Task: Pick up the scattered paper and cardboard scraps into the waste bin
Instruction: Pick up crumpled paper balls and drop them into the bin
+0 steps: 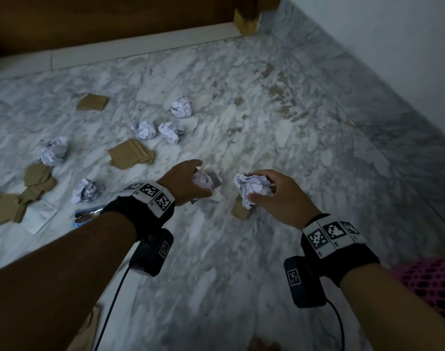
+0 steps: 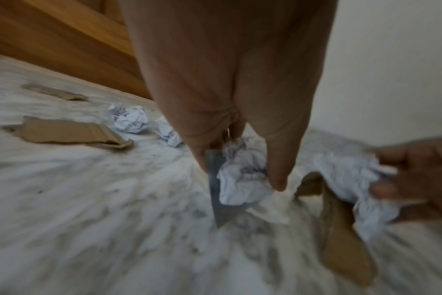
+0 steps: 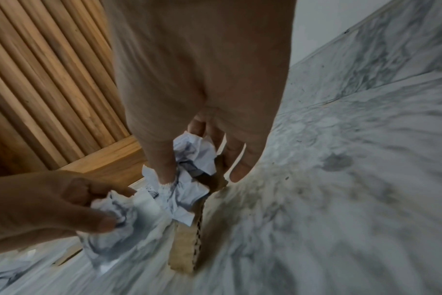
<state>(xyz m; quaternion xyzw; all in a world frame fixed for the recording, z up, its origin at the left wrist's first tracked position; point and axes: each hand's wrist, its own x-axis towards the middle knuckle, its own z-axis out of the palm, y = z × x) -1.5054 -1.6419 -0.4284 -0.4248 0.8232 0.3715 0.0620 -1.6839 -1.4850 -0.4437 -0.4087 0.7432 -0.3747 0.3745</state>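
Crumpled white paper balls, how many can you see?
7. One in the left hand, one in the right hand, five on the marble floor. More may lie out of view.

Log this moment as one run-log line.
left hand: grips crumpled paper ball plus grey card | right hand: grips crumpled paper plus cardboard scrap | floor: scraps remain
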